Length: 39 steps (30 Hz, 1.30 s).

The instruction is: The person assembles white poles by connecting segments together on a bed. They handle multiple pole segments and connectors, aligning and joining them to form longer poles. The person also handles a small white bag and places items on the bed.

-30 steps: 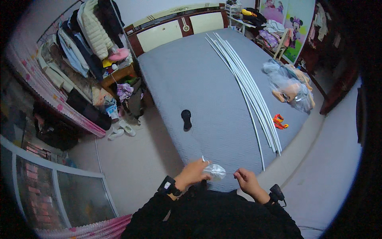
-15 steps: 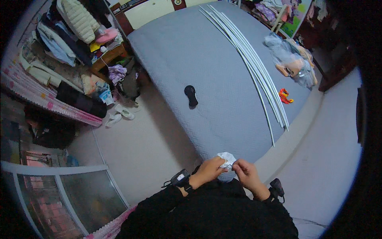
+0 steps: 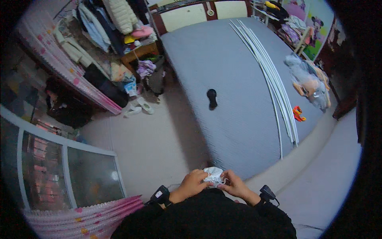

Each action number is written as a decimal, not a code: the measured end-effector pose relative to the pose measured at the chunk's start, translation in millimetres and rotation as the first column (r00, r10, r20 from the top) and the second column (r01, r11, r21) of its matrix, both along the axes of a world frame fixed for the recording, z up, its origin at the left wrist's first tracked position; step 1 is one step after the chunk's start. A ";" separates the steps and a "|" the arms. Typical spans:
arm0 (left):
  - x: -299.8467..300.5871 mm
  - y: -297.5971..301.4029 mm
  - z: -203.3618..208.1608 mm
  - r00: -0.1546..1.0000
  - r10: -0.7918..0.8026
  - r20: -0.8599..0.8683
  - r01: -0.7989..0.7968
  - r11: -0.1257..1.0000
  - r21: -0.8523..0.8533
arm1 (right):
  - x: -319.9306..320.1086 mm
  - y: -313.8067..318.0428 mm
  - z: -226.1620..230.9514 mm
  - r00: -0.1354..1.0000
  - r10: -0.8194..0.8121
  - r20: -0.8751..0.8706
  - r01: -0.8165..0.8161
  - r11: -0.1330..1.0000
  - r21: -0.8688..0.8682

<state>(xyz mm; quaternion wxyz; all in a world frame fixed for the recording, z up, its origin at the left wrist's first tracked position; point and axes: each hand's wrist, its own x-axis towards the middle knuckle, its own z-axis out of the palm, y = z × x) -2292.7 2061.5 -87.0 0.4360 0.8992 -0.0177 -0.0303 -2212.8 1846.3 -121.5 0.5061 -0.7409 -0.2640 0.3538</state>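
Close in front of my body, at the foot of the bed, I hold a white crumpled bundle (image 3: 213,174) with thin white string on it. My left hand (image 3: 193,184) grips its left side, fingers curled around the edge. With bent fingers, my right hand (image 3: 234,184) pinches at its right side, where a loop of string shows by the fingertips. What kind of thing the bundle is, I cannot make out. Both my wrists carry black strapped devices.
On the grey bedspread (image 3: 238,139) lie a black handheld object (image 3: 212,99), several long white rods (image 3: 274,79), an orange-red item (image 3: 298,114) and clear plastic bags (image 3: 308,81). White shoes (image 3: 139,107) stand on the floor at left, below hanging clothes (image 3: 93,26). A glass-paned partition (image 3: 87,171) is at lower left.
The view has shifted, so the bed appears lower and further right. Both hands and the white bundle sit lower and nearer my body; a string loop now shows by my right fingers.
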 end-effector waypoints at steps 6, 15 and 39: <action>-0.7 59.2 5.9 0.994 0.079 0.077 -0.070 0.991 -0.111 | -1.8 73.2 1.2 0.997 0.078 0.015 -0.077 0.995 -0.056; 51.0 262.5 -17.7 0.981 0.111 0.157 -0.050 0.935 -0.352 | 91.8 290.4 -34.4 0.888 0.304 0.346 -0.299 0.952 -0.070; 226.9 636.1 -64.6 0.478 0.736 -0.479 -0.877 0.377 -0.297 | 617.8 870.7 -81.1 0.964 -0.116 -0.239 0.175 0.953 0.246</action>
